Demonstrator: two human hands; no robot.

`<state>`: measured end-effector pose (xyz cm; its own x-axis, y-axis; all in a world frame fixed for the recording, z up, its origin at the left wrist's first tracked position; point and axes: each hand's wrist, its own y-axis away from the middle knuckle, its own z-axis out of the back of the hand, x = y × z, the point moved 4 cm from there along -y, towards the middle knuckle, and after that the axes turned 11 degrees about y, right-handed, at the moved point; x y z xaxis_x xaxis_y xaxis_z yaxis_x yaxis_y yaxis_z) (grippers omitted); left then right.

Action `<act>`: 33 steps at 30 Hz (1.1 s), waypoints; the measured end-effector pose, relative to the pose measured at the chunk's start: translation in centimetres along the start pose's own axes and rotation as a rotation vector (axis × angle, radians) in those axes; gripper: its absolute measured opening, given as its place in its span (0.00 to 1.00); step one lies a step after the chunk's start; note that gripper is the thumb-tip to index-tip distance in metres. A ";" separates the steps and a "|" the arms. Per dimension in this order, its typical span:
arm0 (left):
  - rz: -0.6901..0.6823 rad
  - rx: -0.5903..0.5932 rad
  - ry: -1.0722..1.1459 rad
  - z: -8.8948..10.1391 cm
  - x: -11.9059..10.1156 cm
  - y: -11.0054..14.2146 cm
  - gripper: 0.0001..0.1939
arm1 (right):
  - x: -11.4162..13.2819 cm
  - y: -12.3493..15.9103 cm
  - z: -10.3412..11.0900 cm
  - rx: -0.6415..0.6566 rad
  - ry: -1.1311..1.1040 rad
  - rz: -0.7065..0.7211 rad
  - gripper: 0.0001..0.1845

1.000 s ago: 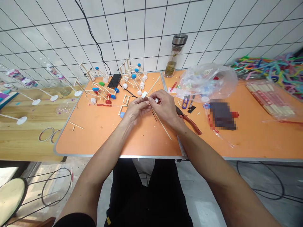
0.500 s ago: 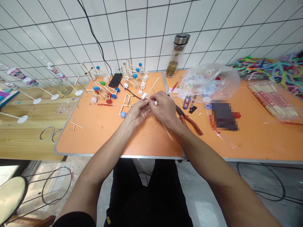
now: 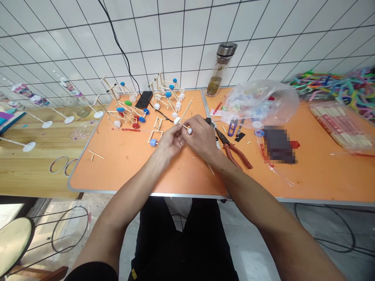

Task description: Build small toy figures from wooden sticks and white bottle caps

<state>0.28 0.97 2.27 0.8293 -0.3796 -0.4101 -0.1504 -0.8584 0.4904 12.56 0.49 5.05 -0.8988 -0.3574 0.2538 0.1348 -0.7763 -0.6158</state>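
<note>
My left hand (image 3: 171,139) and my right hand (image 3: 201,137) meet over the middle of the orange table (image 3: 125,164). Both pinch a thin wooden stick (image 3: 183,125) that carries a white cap (image 3: 177,120) at its far end and a second white cap (image 3: 190,130) by my right fingers. Another long stick runs under my right hand, and its end (image 3: 210,168) shows near the wrist. A blue cap on a short stick frame (image 3: 152,142) lies just left of my left hand.
Red-handled pliers (image 3: 233,150) lie right of my right hand. Stick-and-cap models (image 3: 165,97), a black phone (image 3: 143,99), a glass bottle (image 3: 219,70), a clear plastic bag (image 3: 260,102), small scissors (image 3: 231,127) and coloured pipe cleaners (image 3: 334,84) crowd the back. A wooden table (image 3: 32,164) stands left.
My hands have shifted slightly forward and right with the capped stick, and the long stick below has slid further under my right hand. The pliers' jaws now show more.
</note>
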 end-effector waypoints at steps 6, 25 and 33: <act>-0.034 0.002 0.009 -0.1 0.0 -0.1 0.08 | 0.1 0.0 -0.3 -0.027 0.001 0.020 0.03; -0.228 0.105 -0.121 -0.2 -1.6 -0.8 0.08 | 0.7 0.2 0.6 0.012 -0.148 0.000 0.15; -0.390 0.097 -0.227 -0.4 -3.1 0.0 0.12 | -0.6 -0.4 1.6 -0.027 -0.462 -0.137 0.24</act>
<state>-2.08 2.28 3.81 0.6969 -0.0781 -0.7129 0.0908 -0.9764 0.1958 13.67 0.20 6.38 -0.6273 -0.4504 0.6353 0.0115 -0.8211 -0.5707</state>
